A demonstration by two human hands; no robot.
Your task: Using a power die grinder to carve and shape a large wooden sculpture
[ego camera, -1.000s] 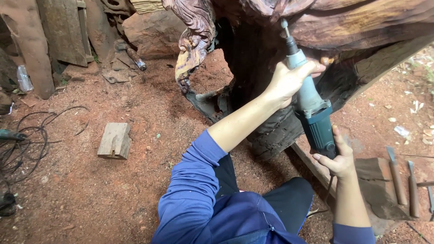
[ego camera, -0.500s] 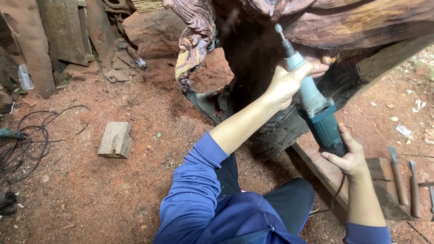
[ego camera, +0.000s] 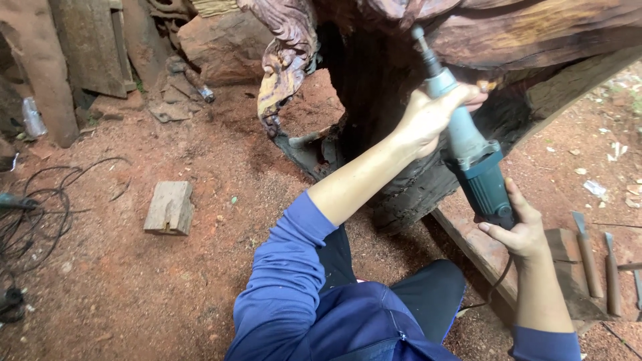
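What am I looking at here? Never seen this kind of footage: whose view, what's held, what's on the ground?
There is one view, from a camera worn on the person's head, looking down at their own blue-sleeved arms. No robot is involved. The left hand grips the grey neck of a long teal and grey handheld power grinder; the right hand holds its rear end. Its thin tip points up into a large dark carved wooden trunk. On the red dirt ground lie a small pale wooden block, tangled black cables at far left, and wooden-handled chisels on a board at right.
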